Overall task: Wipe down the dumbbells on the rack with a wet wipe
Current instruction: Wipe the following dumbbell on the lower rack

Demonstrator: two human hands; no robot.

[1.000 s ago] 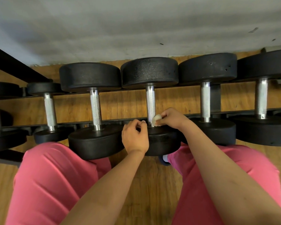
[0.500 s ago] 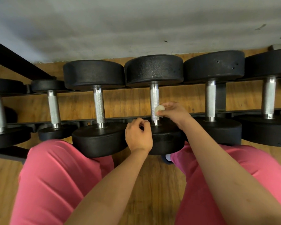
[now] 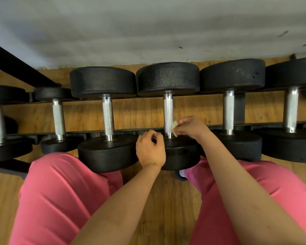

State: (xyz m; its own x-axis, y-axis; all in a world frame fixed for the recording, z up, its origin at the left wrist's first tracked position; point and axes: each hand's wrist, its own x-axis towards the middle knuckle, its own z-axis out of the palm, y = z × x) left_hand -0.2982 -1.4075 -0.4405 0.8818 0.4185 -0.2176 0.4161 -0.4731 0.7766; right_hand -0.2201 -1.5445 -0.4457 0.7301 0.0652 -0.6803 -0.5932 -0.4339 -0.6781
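Observation:
Several black dumbbells with knurled steel handles lie side by side on a black rack. My right hand pinches a small crumpled wet wipe against the right side of the middle dumbbell's handle, near its lower end. My left hand rests with curled fingers on the near head of that dumbbell, just left of the handle; nothing is visible in it.
Neighbouring dumbbells sit close on both sides, one to the left and one to the right. A grey wall rises behind the rack. My knees in pink trousers are over the wooden floor.
My right hand with the wipe slid up the handle, then came back down a little. My left hand stayed on the near head.

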